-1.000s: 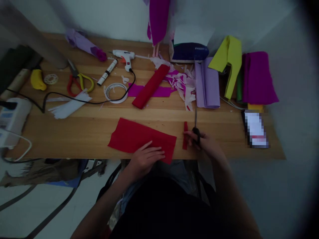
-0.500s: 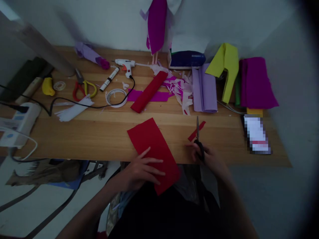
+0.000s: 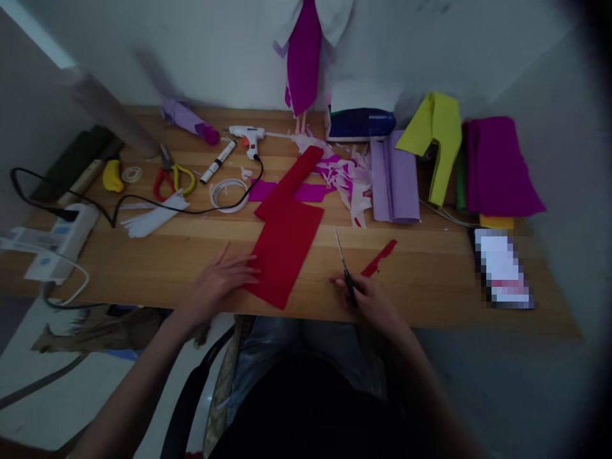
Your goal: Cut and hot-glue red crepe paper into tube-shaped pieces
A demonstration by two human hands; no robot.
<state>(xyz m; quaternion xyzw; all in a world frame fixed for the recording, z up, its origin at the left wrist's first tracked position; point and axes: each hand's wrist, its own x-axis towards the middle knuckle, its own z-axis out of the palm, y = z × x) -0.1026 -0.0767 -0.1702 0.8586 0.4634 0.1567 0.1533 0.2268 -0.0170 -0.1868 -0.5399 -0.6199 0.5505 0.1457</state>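
Red paper sheet [image 3: 285, 252] lies flat on the wooden tabletop [image 3: 157, 255], near the front edge, its far end touching a rolled red strip [image 3: 289, 182]. My left hand [image 3: 217, 284] rests on the tabletop with fingers spread flat, fingertips touching the sheet's left edge; this grip encloses nothing. My right hand [image 3: 370, 299] is closed around the handles of the scissors [image 3: 345, 271], blades pointing away from me and up to the left; I cannot tell how far the blades are parted. A narrow red cut-off strip [image 3: 380, 257] lies just beside the scissors, to the right.

Surface: light wood planks, set against a pale wall. Room lighting is dim. Further back on the tabletop: a white glue gun [image 3: 247, 135] with a black cord, a tape ring [image 3: 229, 193], a marker [image 3: 218, 162], red-and-yellow-handled scissors [image 3: 173, 178], paper scraps [image 3: 347, 178], and folded sheets in lilac [image 3: 394, 178], yellow-green [image 3: 437, 137] and purple [image 3: 500, 166]. A white power strip [image 3: 60, 239] sits at the left edge. A purple paper piece [image 3: 303, 60] hangs against the wall.

Writing: none legible; one item at the right edge is pixelated.
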